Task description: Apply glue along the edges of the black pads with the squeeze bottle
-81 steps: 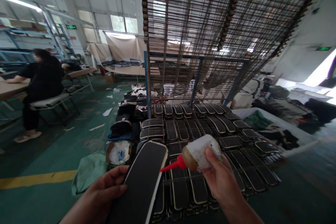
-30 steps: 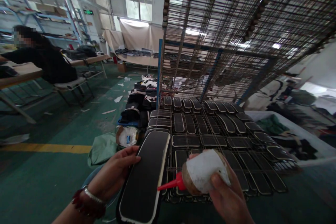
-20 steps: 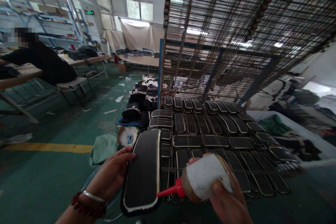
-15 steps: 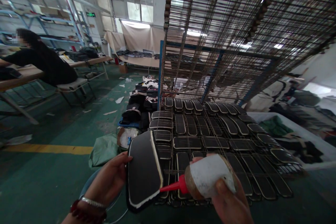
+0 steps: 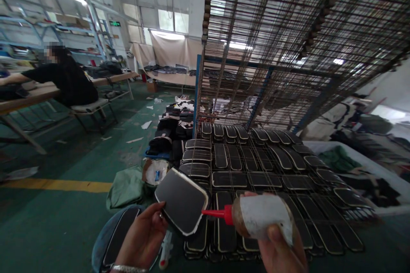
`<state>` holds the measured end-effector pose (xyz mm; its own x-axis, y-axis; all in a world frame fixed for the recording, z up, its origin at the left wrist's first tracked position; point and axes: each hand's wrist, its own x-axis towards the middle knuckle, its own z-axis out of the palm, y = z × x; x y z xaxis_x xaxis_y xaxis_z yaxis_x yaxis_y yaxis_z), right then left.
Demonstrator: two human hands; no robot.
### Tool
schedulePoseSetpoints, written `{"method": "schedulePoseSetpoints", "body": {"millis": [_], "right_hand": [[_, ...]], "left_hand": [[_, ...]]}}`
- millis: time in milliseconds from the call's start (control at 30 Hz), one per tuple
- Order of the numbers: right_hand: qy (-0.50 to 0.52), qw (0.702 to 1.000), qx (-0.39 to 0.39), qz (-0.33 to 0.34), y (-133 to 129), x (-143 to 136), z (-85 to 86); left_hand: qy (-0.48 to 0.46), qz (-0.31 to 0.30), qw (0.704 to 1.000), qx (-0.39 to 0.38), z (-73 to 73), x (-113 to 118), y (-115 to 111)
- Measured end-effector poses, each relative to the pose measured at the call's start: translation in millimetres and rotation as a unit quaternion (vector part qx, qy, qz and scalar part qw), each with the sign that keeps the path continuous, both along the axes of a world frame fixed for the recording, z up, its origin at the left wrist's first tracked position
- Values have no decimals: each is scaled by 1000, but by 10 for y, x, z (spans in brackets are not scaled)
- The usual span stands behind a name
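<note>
Writing on the squeeze bottle's white wrap cannot be read. Right hand (image 5: 283, 249) is clamped around this brown-filled, red-nozzled bottle (image 5: 261, 222) at lower centre — tip touching the pale edge of a flat black padded piece (image 5: 182, 200), pinched by the left hand (image 5: 144, 239). Wire rack (image 5: 288, 170) behind holds rows of similar pieces.

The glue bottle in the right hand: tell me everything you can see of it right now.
The glue bottle is a squat squeeze bottle that looks like soft plastic, with brownish liquid showing near the neck and a crusted white coating on its body. Its red cone nozzle points left, roughly level, the tip at the pale edge of the black panel held by the left hand. The right hand grips it from below and behind, thumb on top. It is held over the wire rack.
</note>
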<state>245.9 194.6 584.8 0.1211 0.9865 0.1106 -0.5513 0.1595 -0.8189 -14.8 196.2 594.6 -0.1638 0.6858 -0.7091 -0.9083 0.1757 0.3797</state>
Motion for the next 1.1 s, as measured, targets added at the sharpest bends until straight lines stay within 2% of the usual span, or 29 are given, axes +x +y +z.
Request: {"method": "schedulePoseSetpoints", "body": {"millis": [233,433,633,700,767,867,933,1000,1100], "right_hand": [[-12,999,-44,-1,-125,-155,-105],[-28,999,-23,4,-48,-140,-36],[-54,998,39,-9,127,-13,20],[-21,1000,14,0,118,-53,-34],[26,998,-49,19,114,-117,-121],[112,982,-120,95,183,-177,-263],[168,968,-127,137,251,-174,-343],[210,957,-133,152,284,-162,-414],[227,945,-161,171,232,-182,-535]], "left_hand": [[15,6,1000,5,-55,-28,27],[20,12,1000,6,-48,-23,28],[24,-2,1000,-5,-2,-16,13],[30,9,999,1,-16,-31,30],[33,30,999,11,-46,-52,63],[28,66,997,26,-119,-55,129],[19,75,996,31,-188,-14,173],[10,68,997,38,-263,67,216],[12,63,997,44,-344,245,282]]}}
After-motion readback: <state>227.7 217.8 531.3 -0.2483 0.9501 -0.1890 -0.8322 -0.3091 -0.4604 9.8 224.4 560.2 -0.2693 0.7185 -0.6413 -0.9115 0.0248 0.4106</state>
